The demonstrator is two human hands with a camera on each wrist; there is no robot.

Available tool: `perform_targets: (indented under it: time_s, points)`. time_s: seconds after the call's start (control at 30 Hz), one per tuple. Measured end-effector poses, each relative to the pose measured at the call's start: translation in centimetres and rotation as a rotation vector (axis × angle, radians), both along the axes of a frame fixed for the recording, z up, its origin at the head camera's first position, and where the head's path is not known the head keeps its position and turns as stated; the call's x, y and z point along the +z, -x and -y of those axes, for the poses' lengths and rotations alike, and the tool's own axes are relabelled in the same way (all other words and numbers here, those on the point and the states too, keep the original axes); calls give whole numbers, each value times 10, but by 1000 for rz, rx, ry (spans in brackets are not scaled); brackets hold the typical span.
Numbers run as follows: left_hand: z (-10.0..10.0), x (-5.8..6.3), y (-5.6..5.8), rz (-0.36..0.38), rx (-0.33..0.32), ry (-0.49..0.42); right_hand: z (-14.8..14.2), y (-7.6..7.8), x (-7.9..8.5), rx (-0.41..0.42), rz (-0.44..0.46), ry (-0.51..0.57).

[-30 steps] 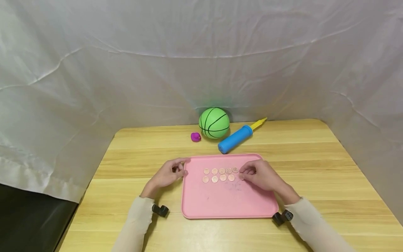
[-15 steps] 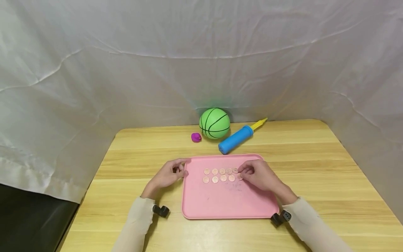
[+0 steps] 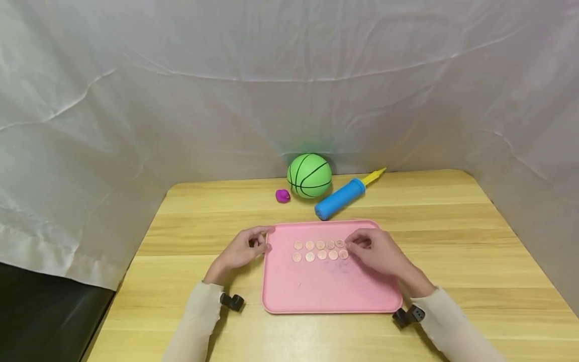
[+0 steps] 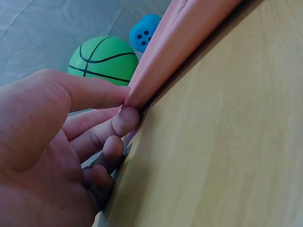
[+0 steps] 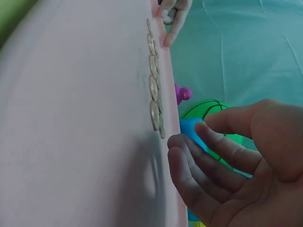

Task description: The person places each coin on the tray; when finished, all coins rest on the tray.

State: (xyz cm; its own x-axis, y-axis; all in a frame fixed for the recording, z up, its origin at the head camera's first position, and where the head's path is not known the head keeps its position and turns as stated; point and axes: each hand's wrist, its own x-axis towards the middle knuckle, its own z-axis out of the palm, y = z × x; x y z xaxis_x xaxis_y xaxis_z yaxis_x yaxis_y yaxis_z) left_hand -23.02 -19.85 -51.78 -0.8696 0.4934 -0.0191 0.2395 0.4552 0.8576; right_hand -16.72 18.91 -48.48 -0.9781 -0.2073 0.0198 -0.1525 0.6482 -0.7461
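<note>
Two rows of small copper-coloured coins lie flat on a pink tray (image 3: 325,294). The far row (image 3: 320,245) and near row (image 3: 321,255) run side by side, and the right-end coin (image 3: 344,254) of the near row sits beside its neighbour. Just right of the rows is my right hand (image 3: 374,251). Its fingers are loosely bent with nothing between them, as the right wrist view shows too, where the coins (image 5: 154,116) lie beyond the fingertips. At the tray's left rim (image 4: 156,61), my left hand (image 4: 61,127) pinches the edge between thumb and finger.
Behind the tray are a green ball (image 3: 309,176) with black lines, a small purple rubber duck (image 3: 282,196) and a blue hand pump (image 3: 340,199) with a yellow nozzle. A grey cloth (image 3: 289,90) hangs along the wooden table's (image 3: 181,221) back edge.
My right hand slid a coin left to the end of the near row, let go of it and drew back slightly to the right. The left hand stayed at the rim.
</note>
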Motion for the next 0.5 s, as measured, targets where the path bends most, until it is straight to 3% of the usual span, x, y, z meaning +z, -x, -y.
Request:
perform_targets:
  time_s: [0.33, 0.5]
  points:
    - [1, -1, 1, 1, 4, 0, -6, -1, 7, 4, -68, 12]
    - [7, 5, 1, -6, -3, 8, -8, 0, 8, 4, -68, 12]
